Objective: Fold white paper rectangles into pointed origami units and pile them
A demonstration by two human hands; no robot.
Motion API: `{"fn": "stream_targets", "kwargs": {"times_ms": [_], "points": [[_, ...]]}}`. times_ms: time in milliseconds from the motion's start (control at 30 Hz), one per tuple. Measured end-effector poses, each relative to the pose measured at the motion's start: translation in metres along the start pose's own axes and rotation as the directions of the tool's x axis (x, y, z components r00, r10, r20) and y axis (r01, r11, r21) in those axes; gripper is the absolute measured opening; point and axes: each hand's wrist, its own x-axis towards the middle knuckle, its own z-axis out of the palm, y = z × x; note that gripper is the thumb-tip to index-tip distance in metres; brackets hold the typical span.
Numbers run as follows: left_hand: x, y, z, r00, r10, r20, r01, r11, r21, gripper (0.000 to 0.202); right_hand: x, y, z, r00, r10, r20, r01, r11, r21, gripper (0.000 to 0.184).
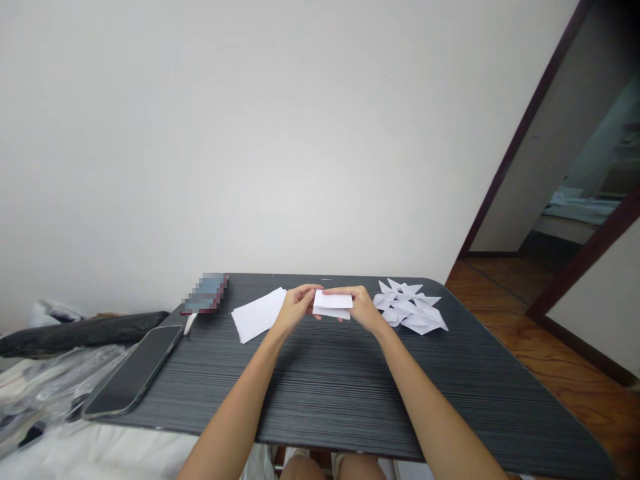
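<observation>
Both my hands meet over the far middle of a dark striped table [350, 387]. My left hand [296, 305] and my right hand [361, 307] pinch a small white folded paper slip [333, 303] between them, fingers closed on its two ends. Just left of my left hand lies a stack of plain white paper slips [257, 315]. To the right of my right hand sits a pile of several folded white paper triangles [409, 307].
A black phone [135, 370] lies screen-up at the table's left edge. A small dark red object [206, 294] rests at the far left corner. A dark bag [80, 331] and clear plastic lie left of the table. A doorway [575, 200] opens at right over wooden floor.
</observation>
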Motion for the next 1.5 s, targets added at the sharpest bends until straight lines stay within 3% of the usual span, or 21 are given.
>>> {"fn": "stream_targets", "kwargs": {"times_ms": [167,433,633,967,1200,1367,1500], "points": [[0.0,0.0,-0.003,0.998,0.064,-0.023,-0.063,0.996,0.065,0.034,-0.002,-0.003,-0.002,1.0,-0.02,0.018,0.021,1.0,-0.017,0.038],[0.0,-0.003,0.001,0.995,-0.022,-0.098,0.022,1.0,0.007,0.031,-0.001,-0.003,-0.004,0.997,-0.045,0.066,0.052,0.993,-0.106,0.032],[-0.002,-0.001,0.006,0.997,-0.075,0.004,0.075,0.993,-0.089,0.038,-0.002,-0.004,-0.006,0.992,-0.116,0.046,0.123,0.977,-0.175,0.027],[0.0,-0.005,0.004,0.997,-0.07,-0.029,0.069,0.997,-0.019,0.051,-0.001,-0.004,-0.01,0.979,-0.184,0.09,0.201,0.948,-0.248,0.024],[-0.001,-0.005,0.001,0.999,-0.033,0.022,0.032,0.998,0.061,0.057,0.0,-0.001,-0.01,0.974,-0.201,0.103,0.222,0.937,-0.271,0.025],[-0.003,-0.001,-0.002,0.998,0.054,0.014,-0.056,0.965,0.255,0.056,-0.002,-0.003,-0.02,0.975,-0.113,0.191,0.171,0.932,-0.319,0.034],[-0.005,-0.002,-0.001,0.987,0.138,0.08,-0.159,0.902,0.402,0.054,-0.003,-0.01,-0.027,0.991,-0.109,0.074,0.127,0.941,-0.312,0.036]]}}
